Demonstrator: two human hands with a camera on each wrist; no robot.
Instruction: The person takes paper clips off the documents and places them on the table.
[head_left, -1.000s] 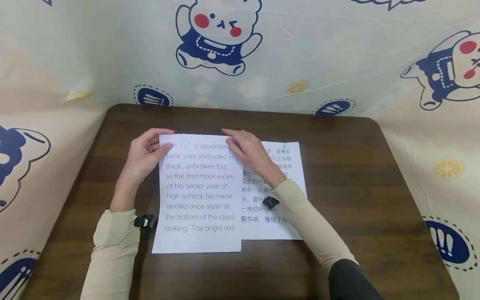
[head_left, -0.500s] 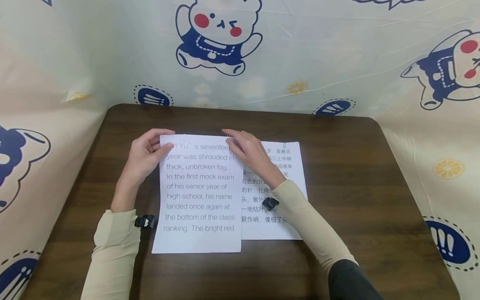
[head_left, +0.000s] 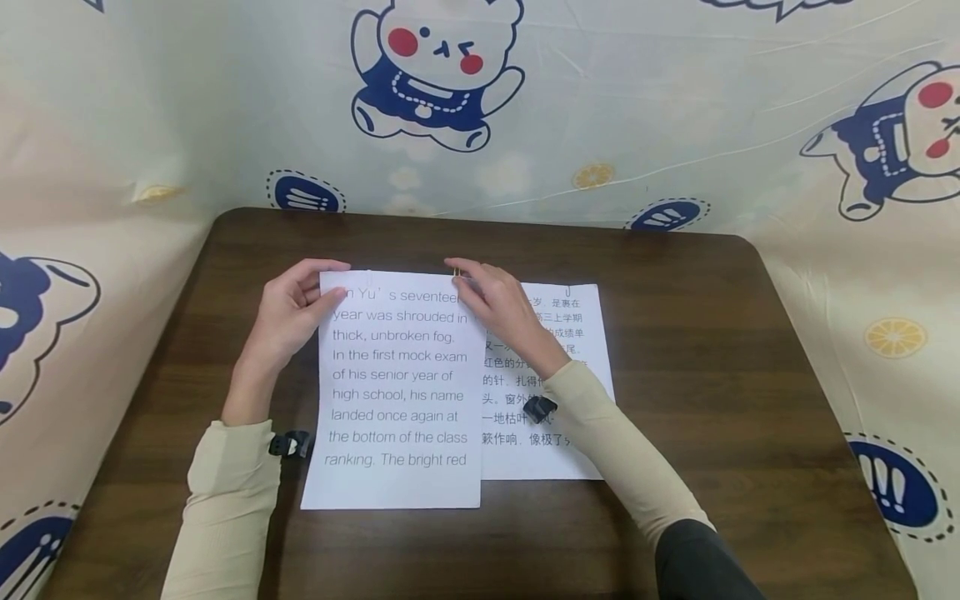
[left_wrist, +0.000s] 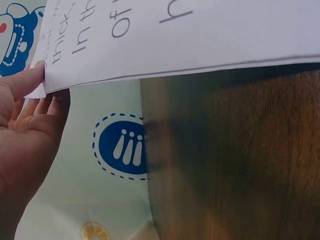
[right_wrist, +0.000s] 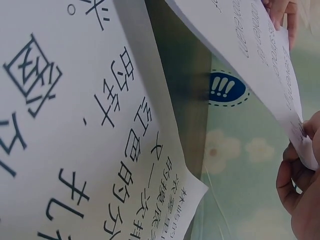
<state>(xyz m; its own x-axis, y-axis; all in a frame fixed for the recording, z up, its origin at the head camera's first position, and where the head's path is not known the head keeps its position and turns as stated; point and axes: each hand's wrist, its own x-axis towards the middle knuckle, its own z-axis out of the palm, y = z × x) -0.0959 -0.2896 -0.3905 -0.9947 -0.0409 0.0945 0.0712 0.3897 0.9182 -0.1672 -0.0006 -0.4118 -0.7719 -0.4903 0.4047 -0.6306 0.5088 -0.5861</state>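
The right hand (head_left: 495,298) pinched the English-text sheets (head_left: 397,488) at what appeared a gold clip (head_left: 457,272), its seating judged unfinished, while the left hand (head_left: 285,312) gripped their opposite top corner and the Chinese-text sheet (head_left: 517,464), apparently already clipped, lay beneath the right hand's wrist.

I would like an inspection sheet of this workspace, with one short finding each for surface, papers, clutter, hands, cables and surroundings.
Surface: dark brown table.
Papers: English paper, held raised, overlaps Chinese paper in the head view.
Clutter: nothing seen.
Hands: left hand pinches the English paper's top left corner; right hand pinches its top right corner, near a yellow piece too small to identify.
Cables: nothing seen.
Surroundings: light cartoon-printed cloth, behind and on both sides.
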